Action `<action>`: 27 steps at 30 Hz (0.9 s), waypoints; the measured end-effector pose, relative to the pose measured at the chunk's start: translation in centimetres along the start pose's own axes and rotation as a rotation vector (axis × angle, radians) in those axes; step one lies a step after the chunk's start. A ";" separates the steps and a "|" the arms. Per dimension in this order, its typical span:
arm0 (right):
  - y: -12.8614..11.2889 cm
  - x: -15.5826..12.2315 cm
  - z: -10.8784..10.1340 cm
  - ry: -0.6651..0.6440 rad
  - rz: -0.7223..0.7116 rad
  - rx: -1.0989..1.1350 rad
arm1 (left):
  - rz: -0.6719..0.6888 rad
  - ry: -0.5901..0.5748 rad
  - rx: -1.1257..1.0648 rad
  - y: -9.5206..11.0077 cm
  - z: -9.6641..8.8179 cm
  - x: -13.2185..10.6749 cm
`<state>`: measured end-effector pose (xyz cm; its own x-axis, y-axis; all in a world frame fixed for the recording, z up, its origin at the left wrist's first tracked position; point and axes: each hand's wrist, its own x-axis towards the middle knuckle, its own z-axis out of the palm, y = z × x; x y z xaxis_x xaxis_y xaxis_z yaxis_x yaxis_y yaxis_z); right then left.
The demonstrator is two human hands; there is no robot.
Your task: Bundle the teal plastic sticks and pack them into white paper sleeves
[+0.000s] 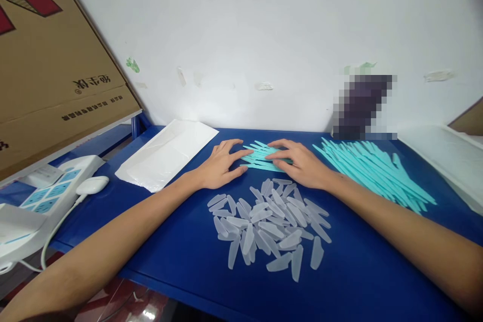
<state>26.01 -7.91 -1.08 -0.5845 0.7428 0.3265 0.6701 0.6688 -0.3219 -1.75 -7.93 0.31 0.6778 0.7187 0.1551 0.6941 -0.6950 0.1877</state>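
Observation:
My left hand point(221, 163) and my right hand point(300, 163) lie on the blue table point(181, 256), one on each side of a small bunch of teal plastic sticks point(260, 157). Both hands have their fingers stretched out, with the fingertips touching the bunch and pressing it from the sides. In front of my hands lies a loose heap of several frosted clear plastic caps point(269, 226). A larger pile of the same teal sticks point(373, 173) spreads out to the right of my right hand.
A clear plastic bag point(168, 153) lies flat at the back left. A white power strip point(49, 191) with a plug and cable sits off the table's left edge, under a leaning cardboard box point(49, 60). A white sheet point(445, 161) lies at the far right; the white wall stands close behind.

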 end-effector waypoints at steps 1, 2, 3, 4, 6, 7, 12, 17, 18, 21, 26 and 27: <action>0.0 0.0 0.0 0.002 -0.004 0.008 | -0.009 -0.013 0.000 0.0 0.0 0.0; 0.0 0.0 0.0 0.006 -0.005 0.015 | -0.014 -0.022 -0.002 0.0 0.0 0.0; 0.0 0.0 0.0 0.011 -0.001 0.018 | -0.016 -0.026 -0.005 0.0 0.0 0.0; 0.0 0.0 0.0 0.016 0.007 0.018 | -0.014 -0.025 -0.009 0.0 0.0 0.0; -0.1 0.0 0.0 0.015 0.025 0.013 | -0.003 -0.012 -0.013 0.0 0.0 0.0; -0.1 0.1 0.0 0.009 0.031 0.009 | 0.002 -0.007 -0.013 0.0 0.0 0.0; -0.2 0.0 0.0 -0.015 0.038 -0.014 | -0.011 -0.044 -0.002 0.1 -0.2 0.1; -0.3 0.0 0.0 0.007 0.075 -0.060 | -0.025 -0.086 0.014 0.0 -0.2 0.3; -0.3 0.0 0.1 0.011 0.077 -0.063 | -0.019 -0.091 0.019 0.0 -0.2 0.3; -0.2 0.1 0.2 0.021 0.082 -0.065 | -0.004 -0.106 0.030 -0.2 -0.1 0.4; 0.0 0.1 0.3 0.038 0.097 -0.058 | 0.000 -0.102 0.023 -0.1 -0.1 0.3; 0.0 0.1 0.3 0.039 0.098 -0.059 | 0.004 -0.097 0.024 -0.1 -0.1 0.3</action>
<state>25.79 -7.83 -1.33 -0.4974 0.8021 0.3304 0.7497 0.5891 -0.3014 -1.68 -7.64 0.47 0.7000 0.7115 0.0613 0.6961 -0.6989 0.1642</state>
